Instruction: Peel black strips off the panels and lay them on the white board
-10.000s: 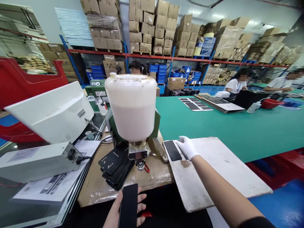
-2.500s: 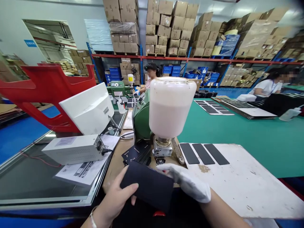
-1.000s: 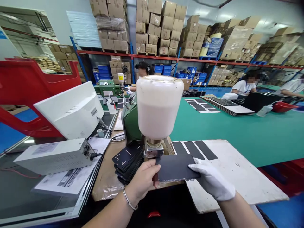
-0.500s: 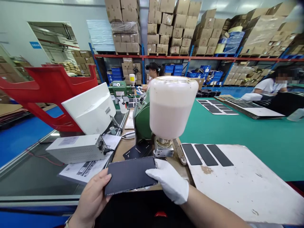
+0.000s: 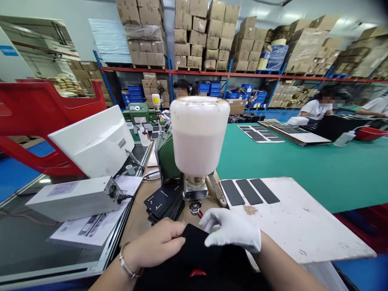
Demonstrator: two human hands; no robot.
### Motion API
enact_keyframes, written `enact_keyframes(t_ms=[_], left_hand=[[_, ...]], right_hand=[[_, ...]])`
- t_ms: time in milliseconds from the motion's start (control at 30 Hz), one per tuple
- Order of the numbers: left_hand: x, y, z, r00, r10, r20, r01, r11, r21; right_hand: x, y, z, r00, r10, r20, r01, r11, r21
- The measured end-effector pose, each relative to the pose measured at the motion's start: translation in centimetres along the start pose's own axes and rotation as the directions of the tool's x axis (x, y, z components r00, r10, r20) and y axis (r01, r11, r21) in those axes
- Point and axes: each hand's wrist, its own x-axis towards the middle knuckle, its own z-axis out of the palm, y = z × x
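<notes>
My left hand (image 5: 160, 244), bare with a bracelet at the wrist, pinches the left edge of a thin black panel (image 5: 195, 238). The panel is tilted low over my dark clothing, so its lower outline is hard to make out. My right hand (image 5: 233, 231), in a white glove, is at the panel's right side with fingers curled and a gap between them and the thumb; any contact is unclear. Just beyond the hands is the metal nozzle (image 5: 195, 198) of a green machine (image 5: 166, 157), under a bottle of milky liquid (image 5: 200, 137).
Black printed panels (image 5: 165, 200) are stacked left of the nozzle. Three dark panels (image 5: 249, 191) lie on a white board (image 5: 291, 226) at right. A monitor (image 5: 93, 141), a power supply box (image 5: 79, 198) and a red chair (image 5: 45, 121) stand left. Co-workers sit beyond the green table (image 5: 309, 173).
The panel has come down toward my body and been turned. My right hand's grip has loosened from its right end. My view has shifted right, baring the nozzle and the stack.
</notes>
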Motion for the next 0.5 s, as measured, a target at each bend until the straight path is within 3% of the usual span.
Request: enact_keyframes(t_ms=[100,200,267,367,500], left_hand=[[2.6,-1.5,1.2,0.978,-0.04,0.203,0.03,0.998,0.055],[4.6,-4.0,2.3,0.981,-0.069,0.184,0.118,0.954,-0.275],[5.2,-5.1,3.1,0.988,-0.041,0.147,0.106,0.877,-0.468],[5.2,-5.2,3.8,0.992,-0.007,0.127,0.082,0.798,-0.597],[3.3,-4.4,3.0,0.997,0.044,0.071,0.017,0.724,-0.69]], right_hand=[[-1.0,0.8,0.2,0.999,0.034,-0.028,-0.037,0.992,-0.119],[-1.9,1.2,0.1,0.997,0.005,-0.071,0.002,0.995,0.103],[-2.3,0.9,0.1,0.994,-0.035,-0.101,0.07,0.93,0.36],[-2.3,0.1,0.3,0.989,-0.036,-0.146,0.117,0.791,0.6],[-1.2,-1.7,2.1,0.991,-0.058,-0.118,0.122,0.746,0.654]])
